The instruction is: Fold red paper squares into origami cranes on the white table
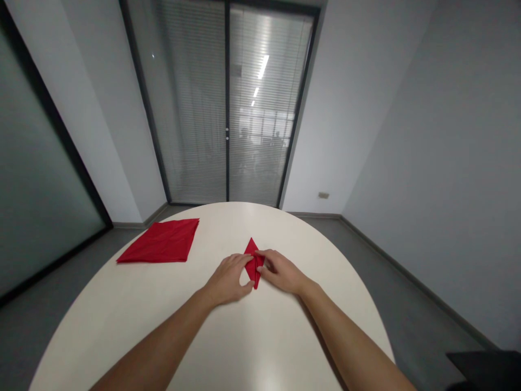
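Note:
A small red cloth [251, 264], folded into a narrow kite shape with a point at the far end, lies on the table between my hands. My left hand [228, 278] is at its left side, the fingertips on the upper part and the thumb by the lower tip. On the other side, my right hand [281, 270] has its index finger and thumb bent against the right edge. A lengthwise fold shows down the middle of the cloth. My fingers cover parts of both side edges.
A larger red cloth [163, 242], spread flat with slight creases, rests at the table's far left. The round white table [260, 336] fills the foreground. Glass doors with blinds [260, 152] stand behind it. A dark object [488, 366] juts in at the lower right.

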`<move>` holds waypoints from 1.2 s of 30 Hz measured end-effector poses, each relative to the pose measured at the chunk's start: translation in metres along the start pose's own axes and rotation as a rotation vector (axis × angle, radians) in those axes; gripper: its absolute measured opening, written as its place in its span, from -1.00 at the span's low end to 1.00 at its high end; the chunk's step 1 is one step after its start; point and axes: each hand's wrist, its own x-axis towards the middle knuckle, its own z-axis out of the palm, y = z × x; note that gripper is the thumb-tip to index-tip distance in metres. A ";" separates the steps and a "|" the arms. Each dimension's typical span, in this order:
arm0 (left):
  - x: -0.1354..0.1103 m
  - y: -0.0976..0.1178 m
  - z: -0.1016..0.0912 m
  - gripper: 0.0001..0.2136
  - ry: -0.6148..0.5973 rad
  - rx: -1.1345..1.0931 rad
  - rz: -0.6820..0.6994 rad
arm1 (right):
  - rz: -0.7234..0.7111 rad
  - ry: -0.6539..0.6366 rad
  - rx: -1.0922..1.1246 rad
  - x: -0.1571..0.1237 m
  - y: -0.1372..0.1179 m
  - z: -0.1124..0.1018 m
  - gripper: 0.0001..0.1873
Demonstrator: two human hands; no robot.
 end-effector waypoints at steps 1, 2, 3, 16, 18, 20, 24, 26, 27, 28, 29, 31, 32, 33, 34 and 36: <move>0.000 0.000 0.000 -0.46 0.000 -0.001 -0.001 | 0.002 0.002 0.006 0.000 0.000 0.000 -0.53; 0.000 0.001 0.000 -0.47 0.000 -0.001 -0.003 | 0.004 0.002 0.011 0.001 0.000 0.000 -0.54; 0.000 0.001 0.000 -0.49 0.000 -0.002 -0.005 | 0.008 0.001 0.015 0.001 -0.001 -0.001 -0.55; -0.001 -0.006 0.007 -0.44 0.032 0.001 -0.059 | 0.076 -0.011 -0.005 -0.001 -0.004 -0.004 -0.53; -0.001 -0.005 0.006 -0.45 0.032 -0.003 -0.063 | 0.040 -0.014 -0.025 0.000 -0.006 -0.005 -0.51; -0.001 -0.004 0.006 -0.46 0.041 -0.008 -0.068 | 0.011 -0.016 -0.054 0.000 -0.008 -0.006 -0.57; 0.001 -0.001 0.003 -0.49 0.091 -0.051 -0.081 | 0.021 -0.021 -0.077 0.002 -0.010 -0.008 -0.77; 0.002 -0.001 0.002 -0.52 0.121 -0.079 -0.098 | 0.038 -0.018 -0.077 0.002 -0.010 -0.008 -0.80; 0.002 -0.001 0.001 -0.54 0.132 -0.091 -0.111 | 0.047 -0.016 -0.076 0.002 -0.010 -0.009 -0.81; 0.002 -0.001 0.001 -0.56 0.140 -0.100 -0.125 | 0.055 -0.012 -0.074 0.002 -0.010 -0.009 -0.81; 0.002 -0.001 0.001 -0.57 0.144 -0.107 -0.139 | 0.062 -0.011 -0.071 0.002 -0.009 -0.009 -0.80; 0.002 -0.001 0.001 -0.60 0.143 -0.112 -0.160 | 0.079 -0.011 -0.069 0.001 -0.008 -0.009 -0.80; 0.002 -0.001 0.001 -0.61 0.141 -0.111 -0.167 | 0.090 -0.010 -0.070 0.001 -0.008 -0.008 -0.80; 0.002 -0.001 0.001 -0.64 0.140 -0.111 -0.174 | 0.102 -0.009 -0.072 0.001 -0.008 -0.008 -0.80; 0.003 -0.001 0.000 -0.66 0.138 -0.111 -0.180 | 0.115 -0.007 -0.074 0.000 -0.007 -0.008 -0.82; 0.003 0.000 0.000 -0.71 0.134 -0.117 -0.194 | 0.142 0.004 -0.071 0.000 -0.007 -0.008 -0.86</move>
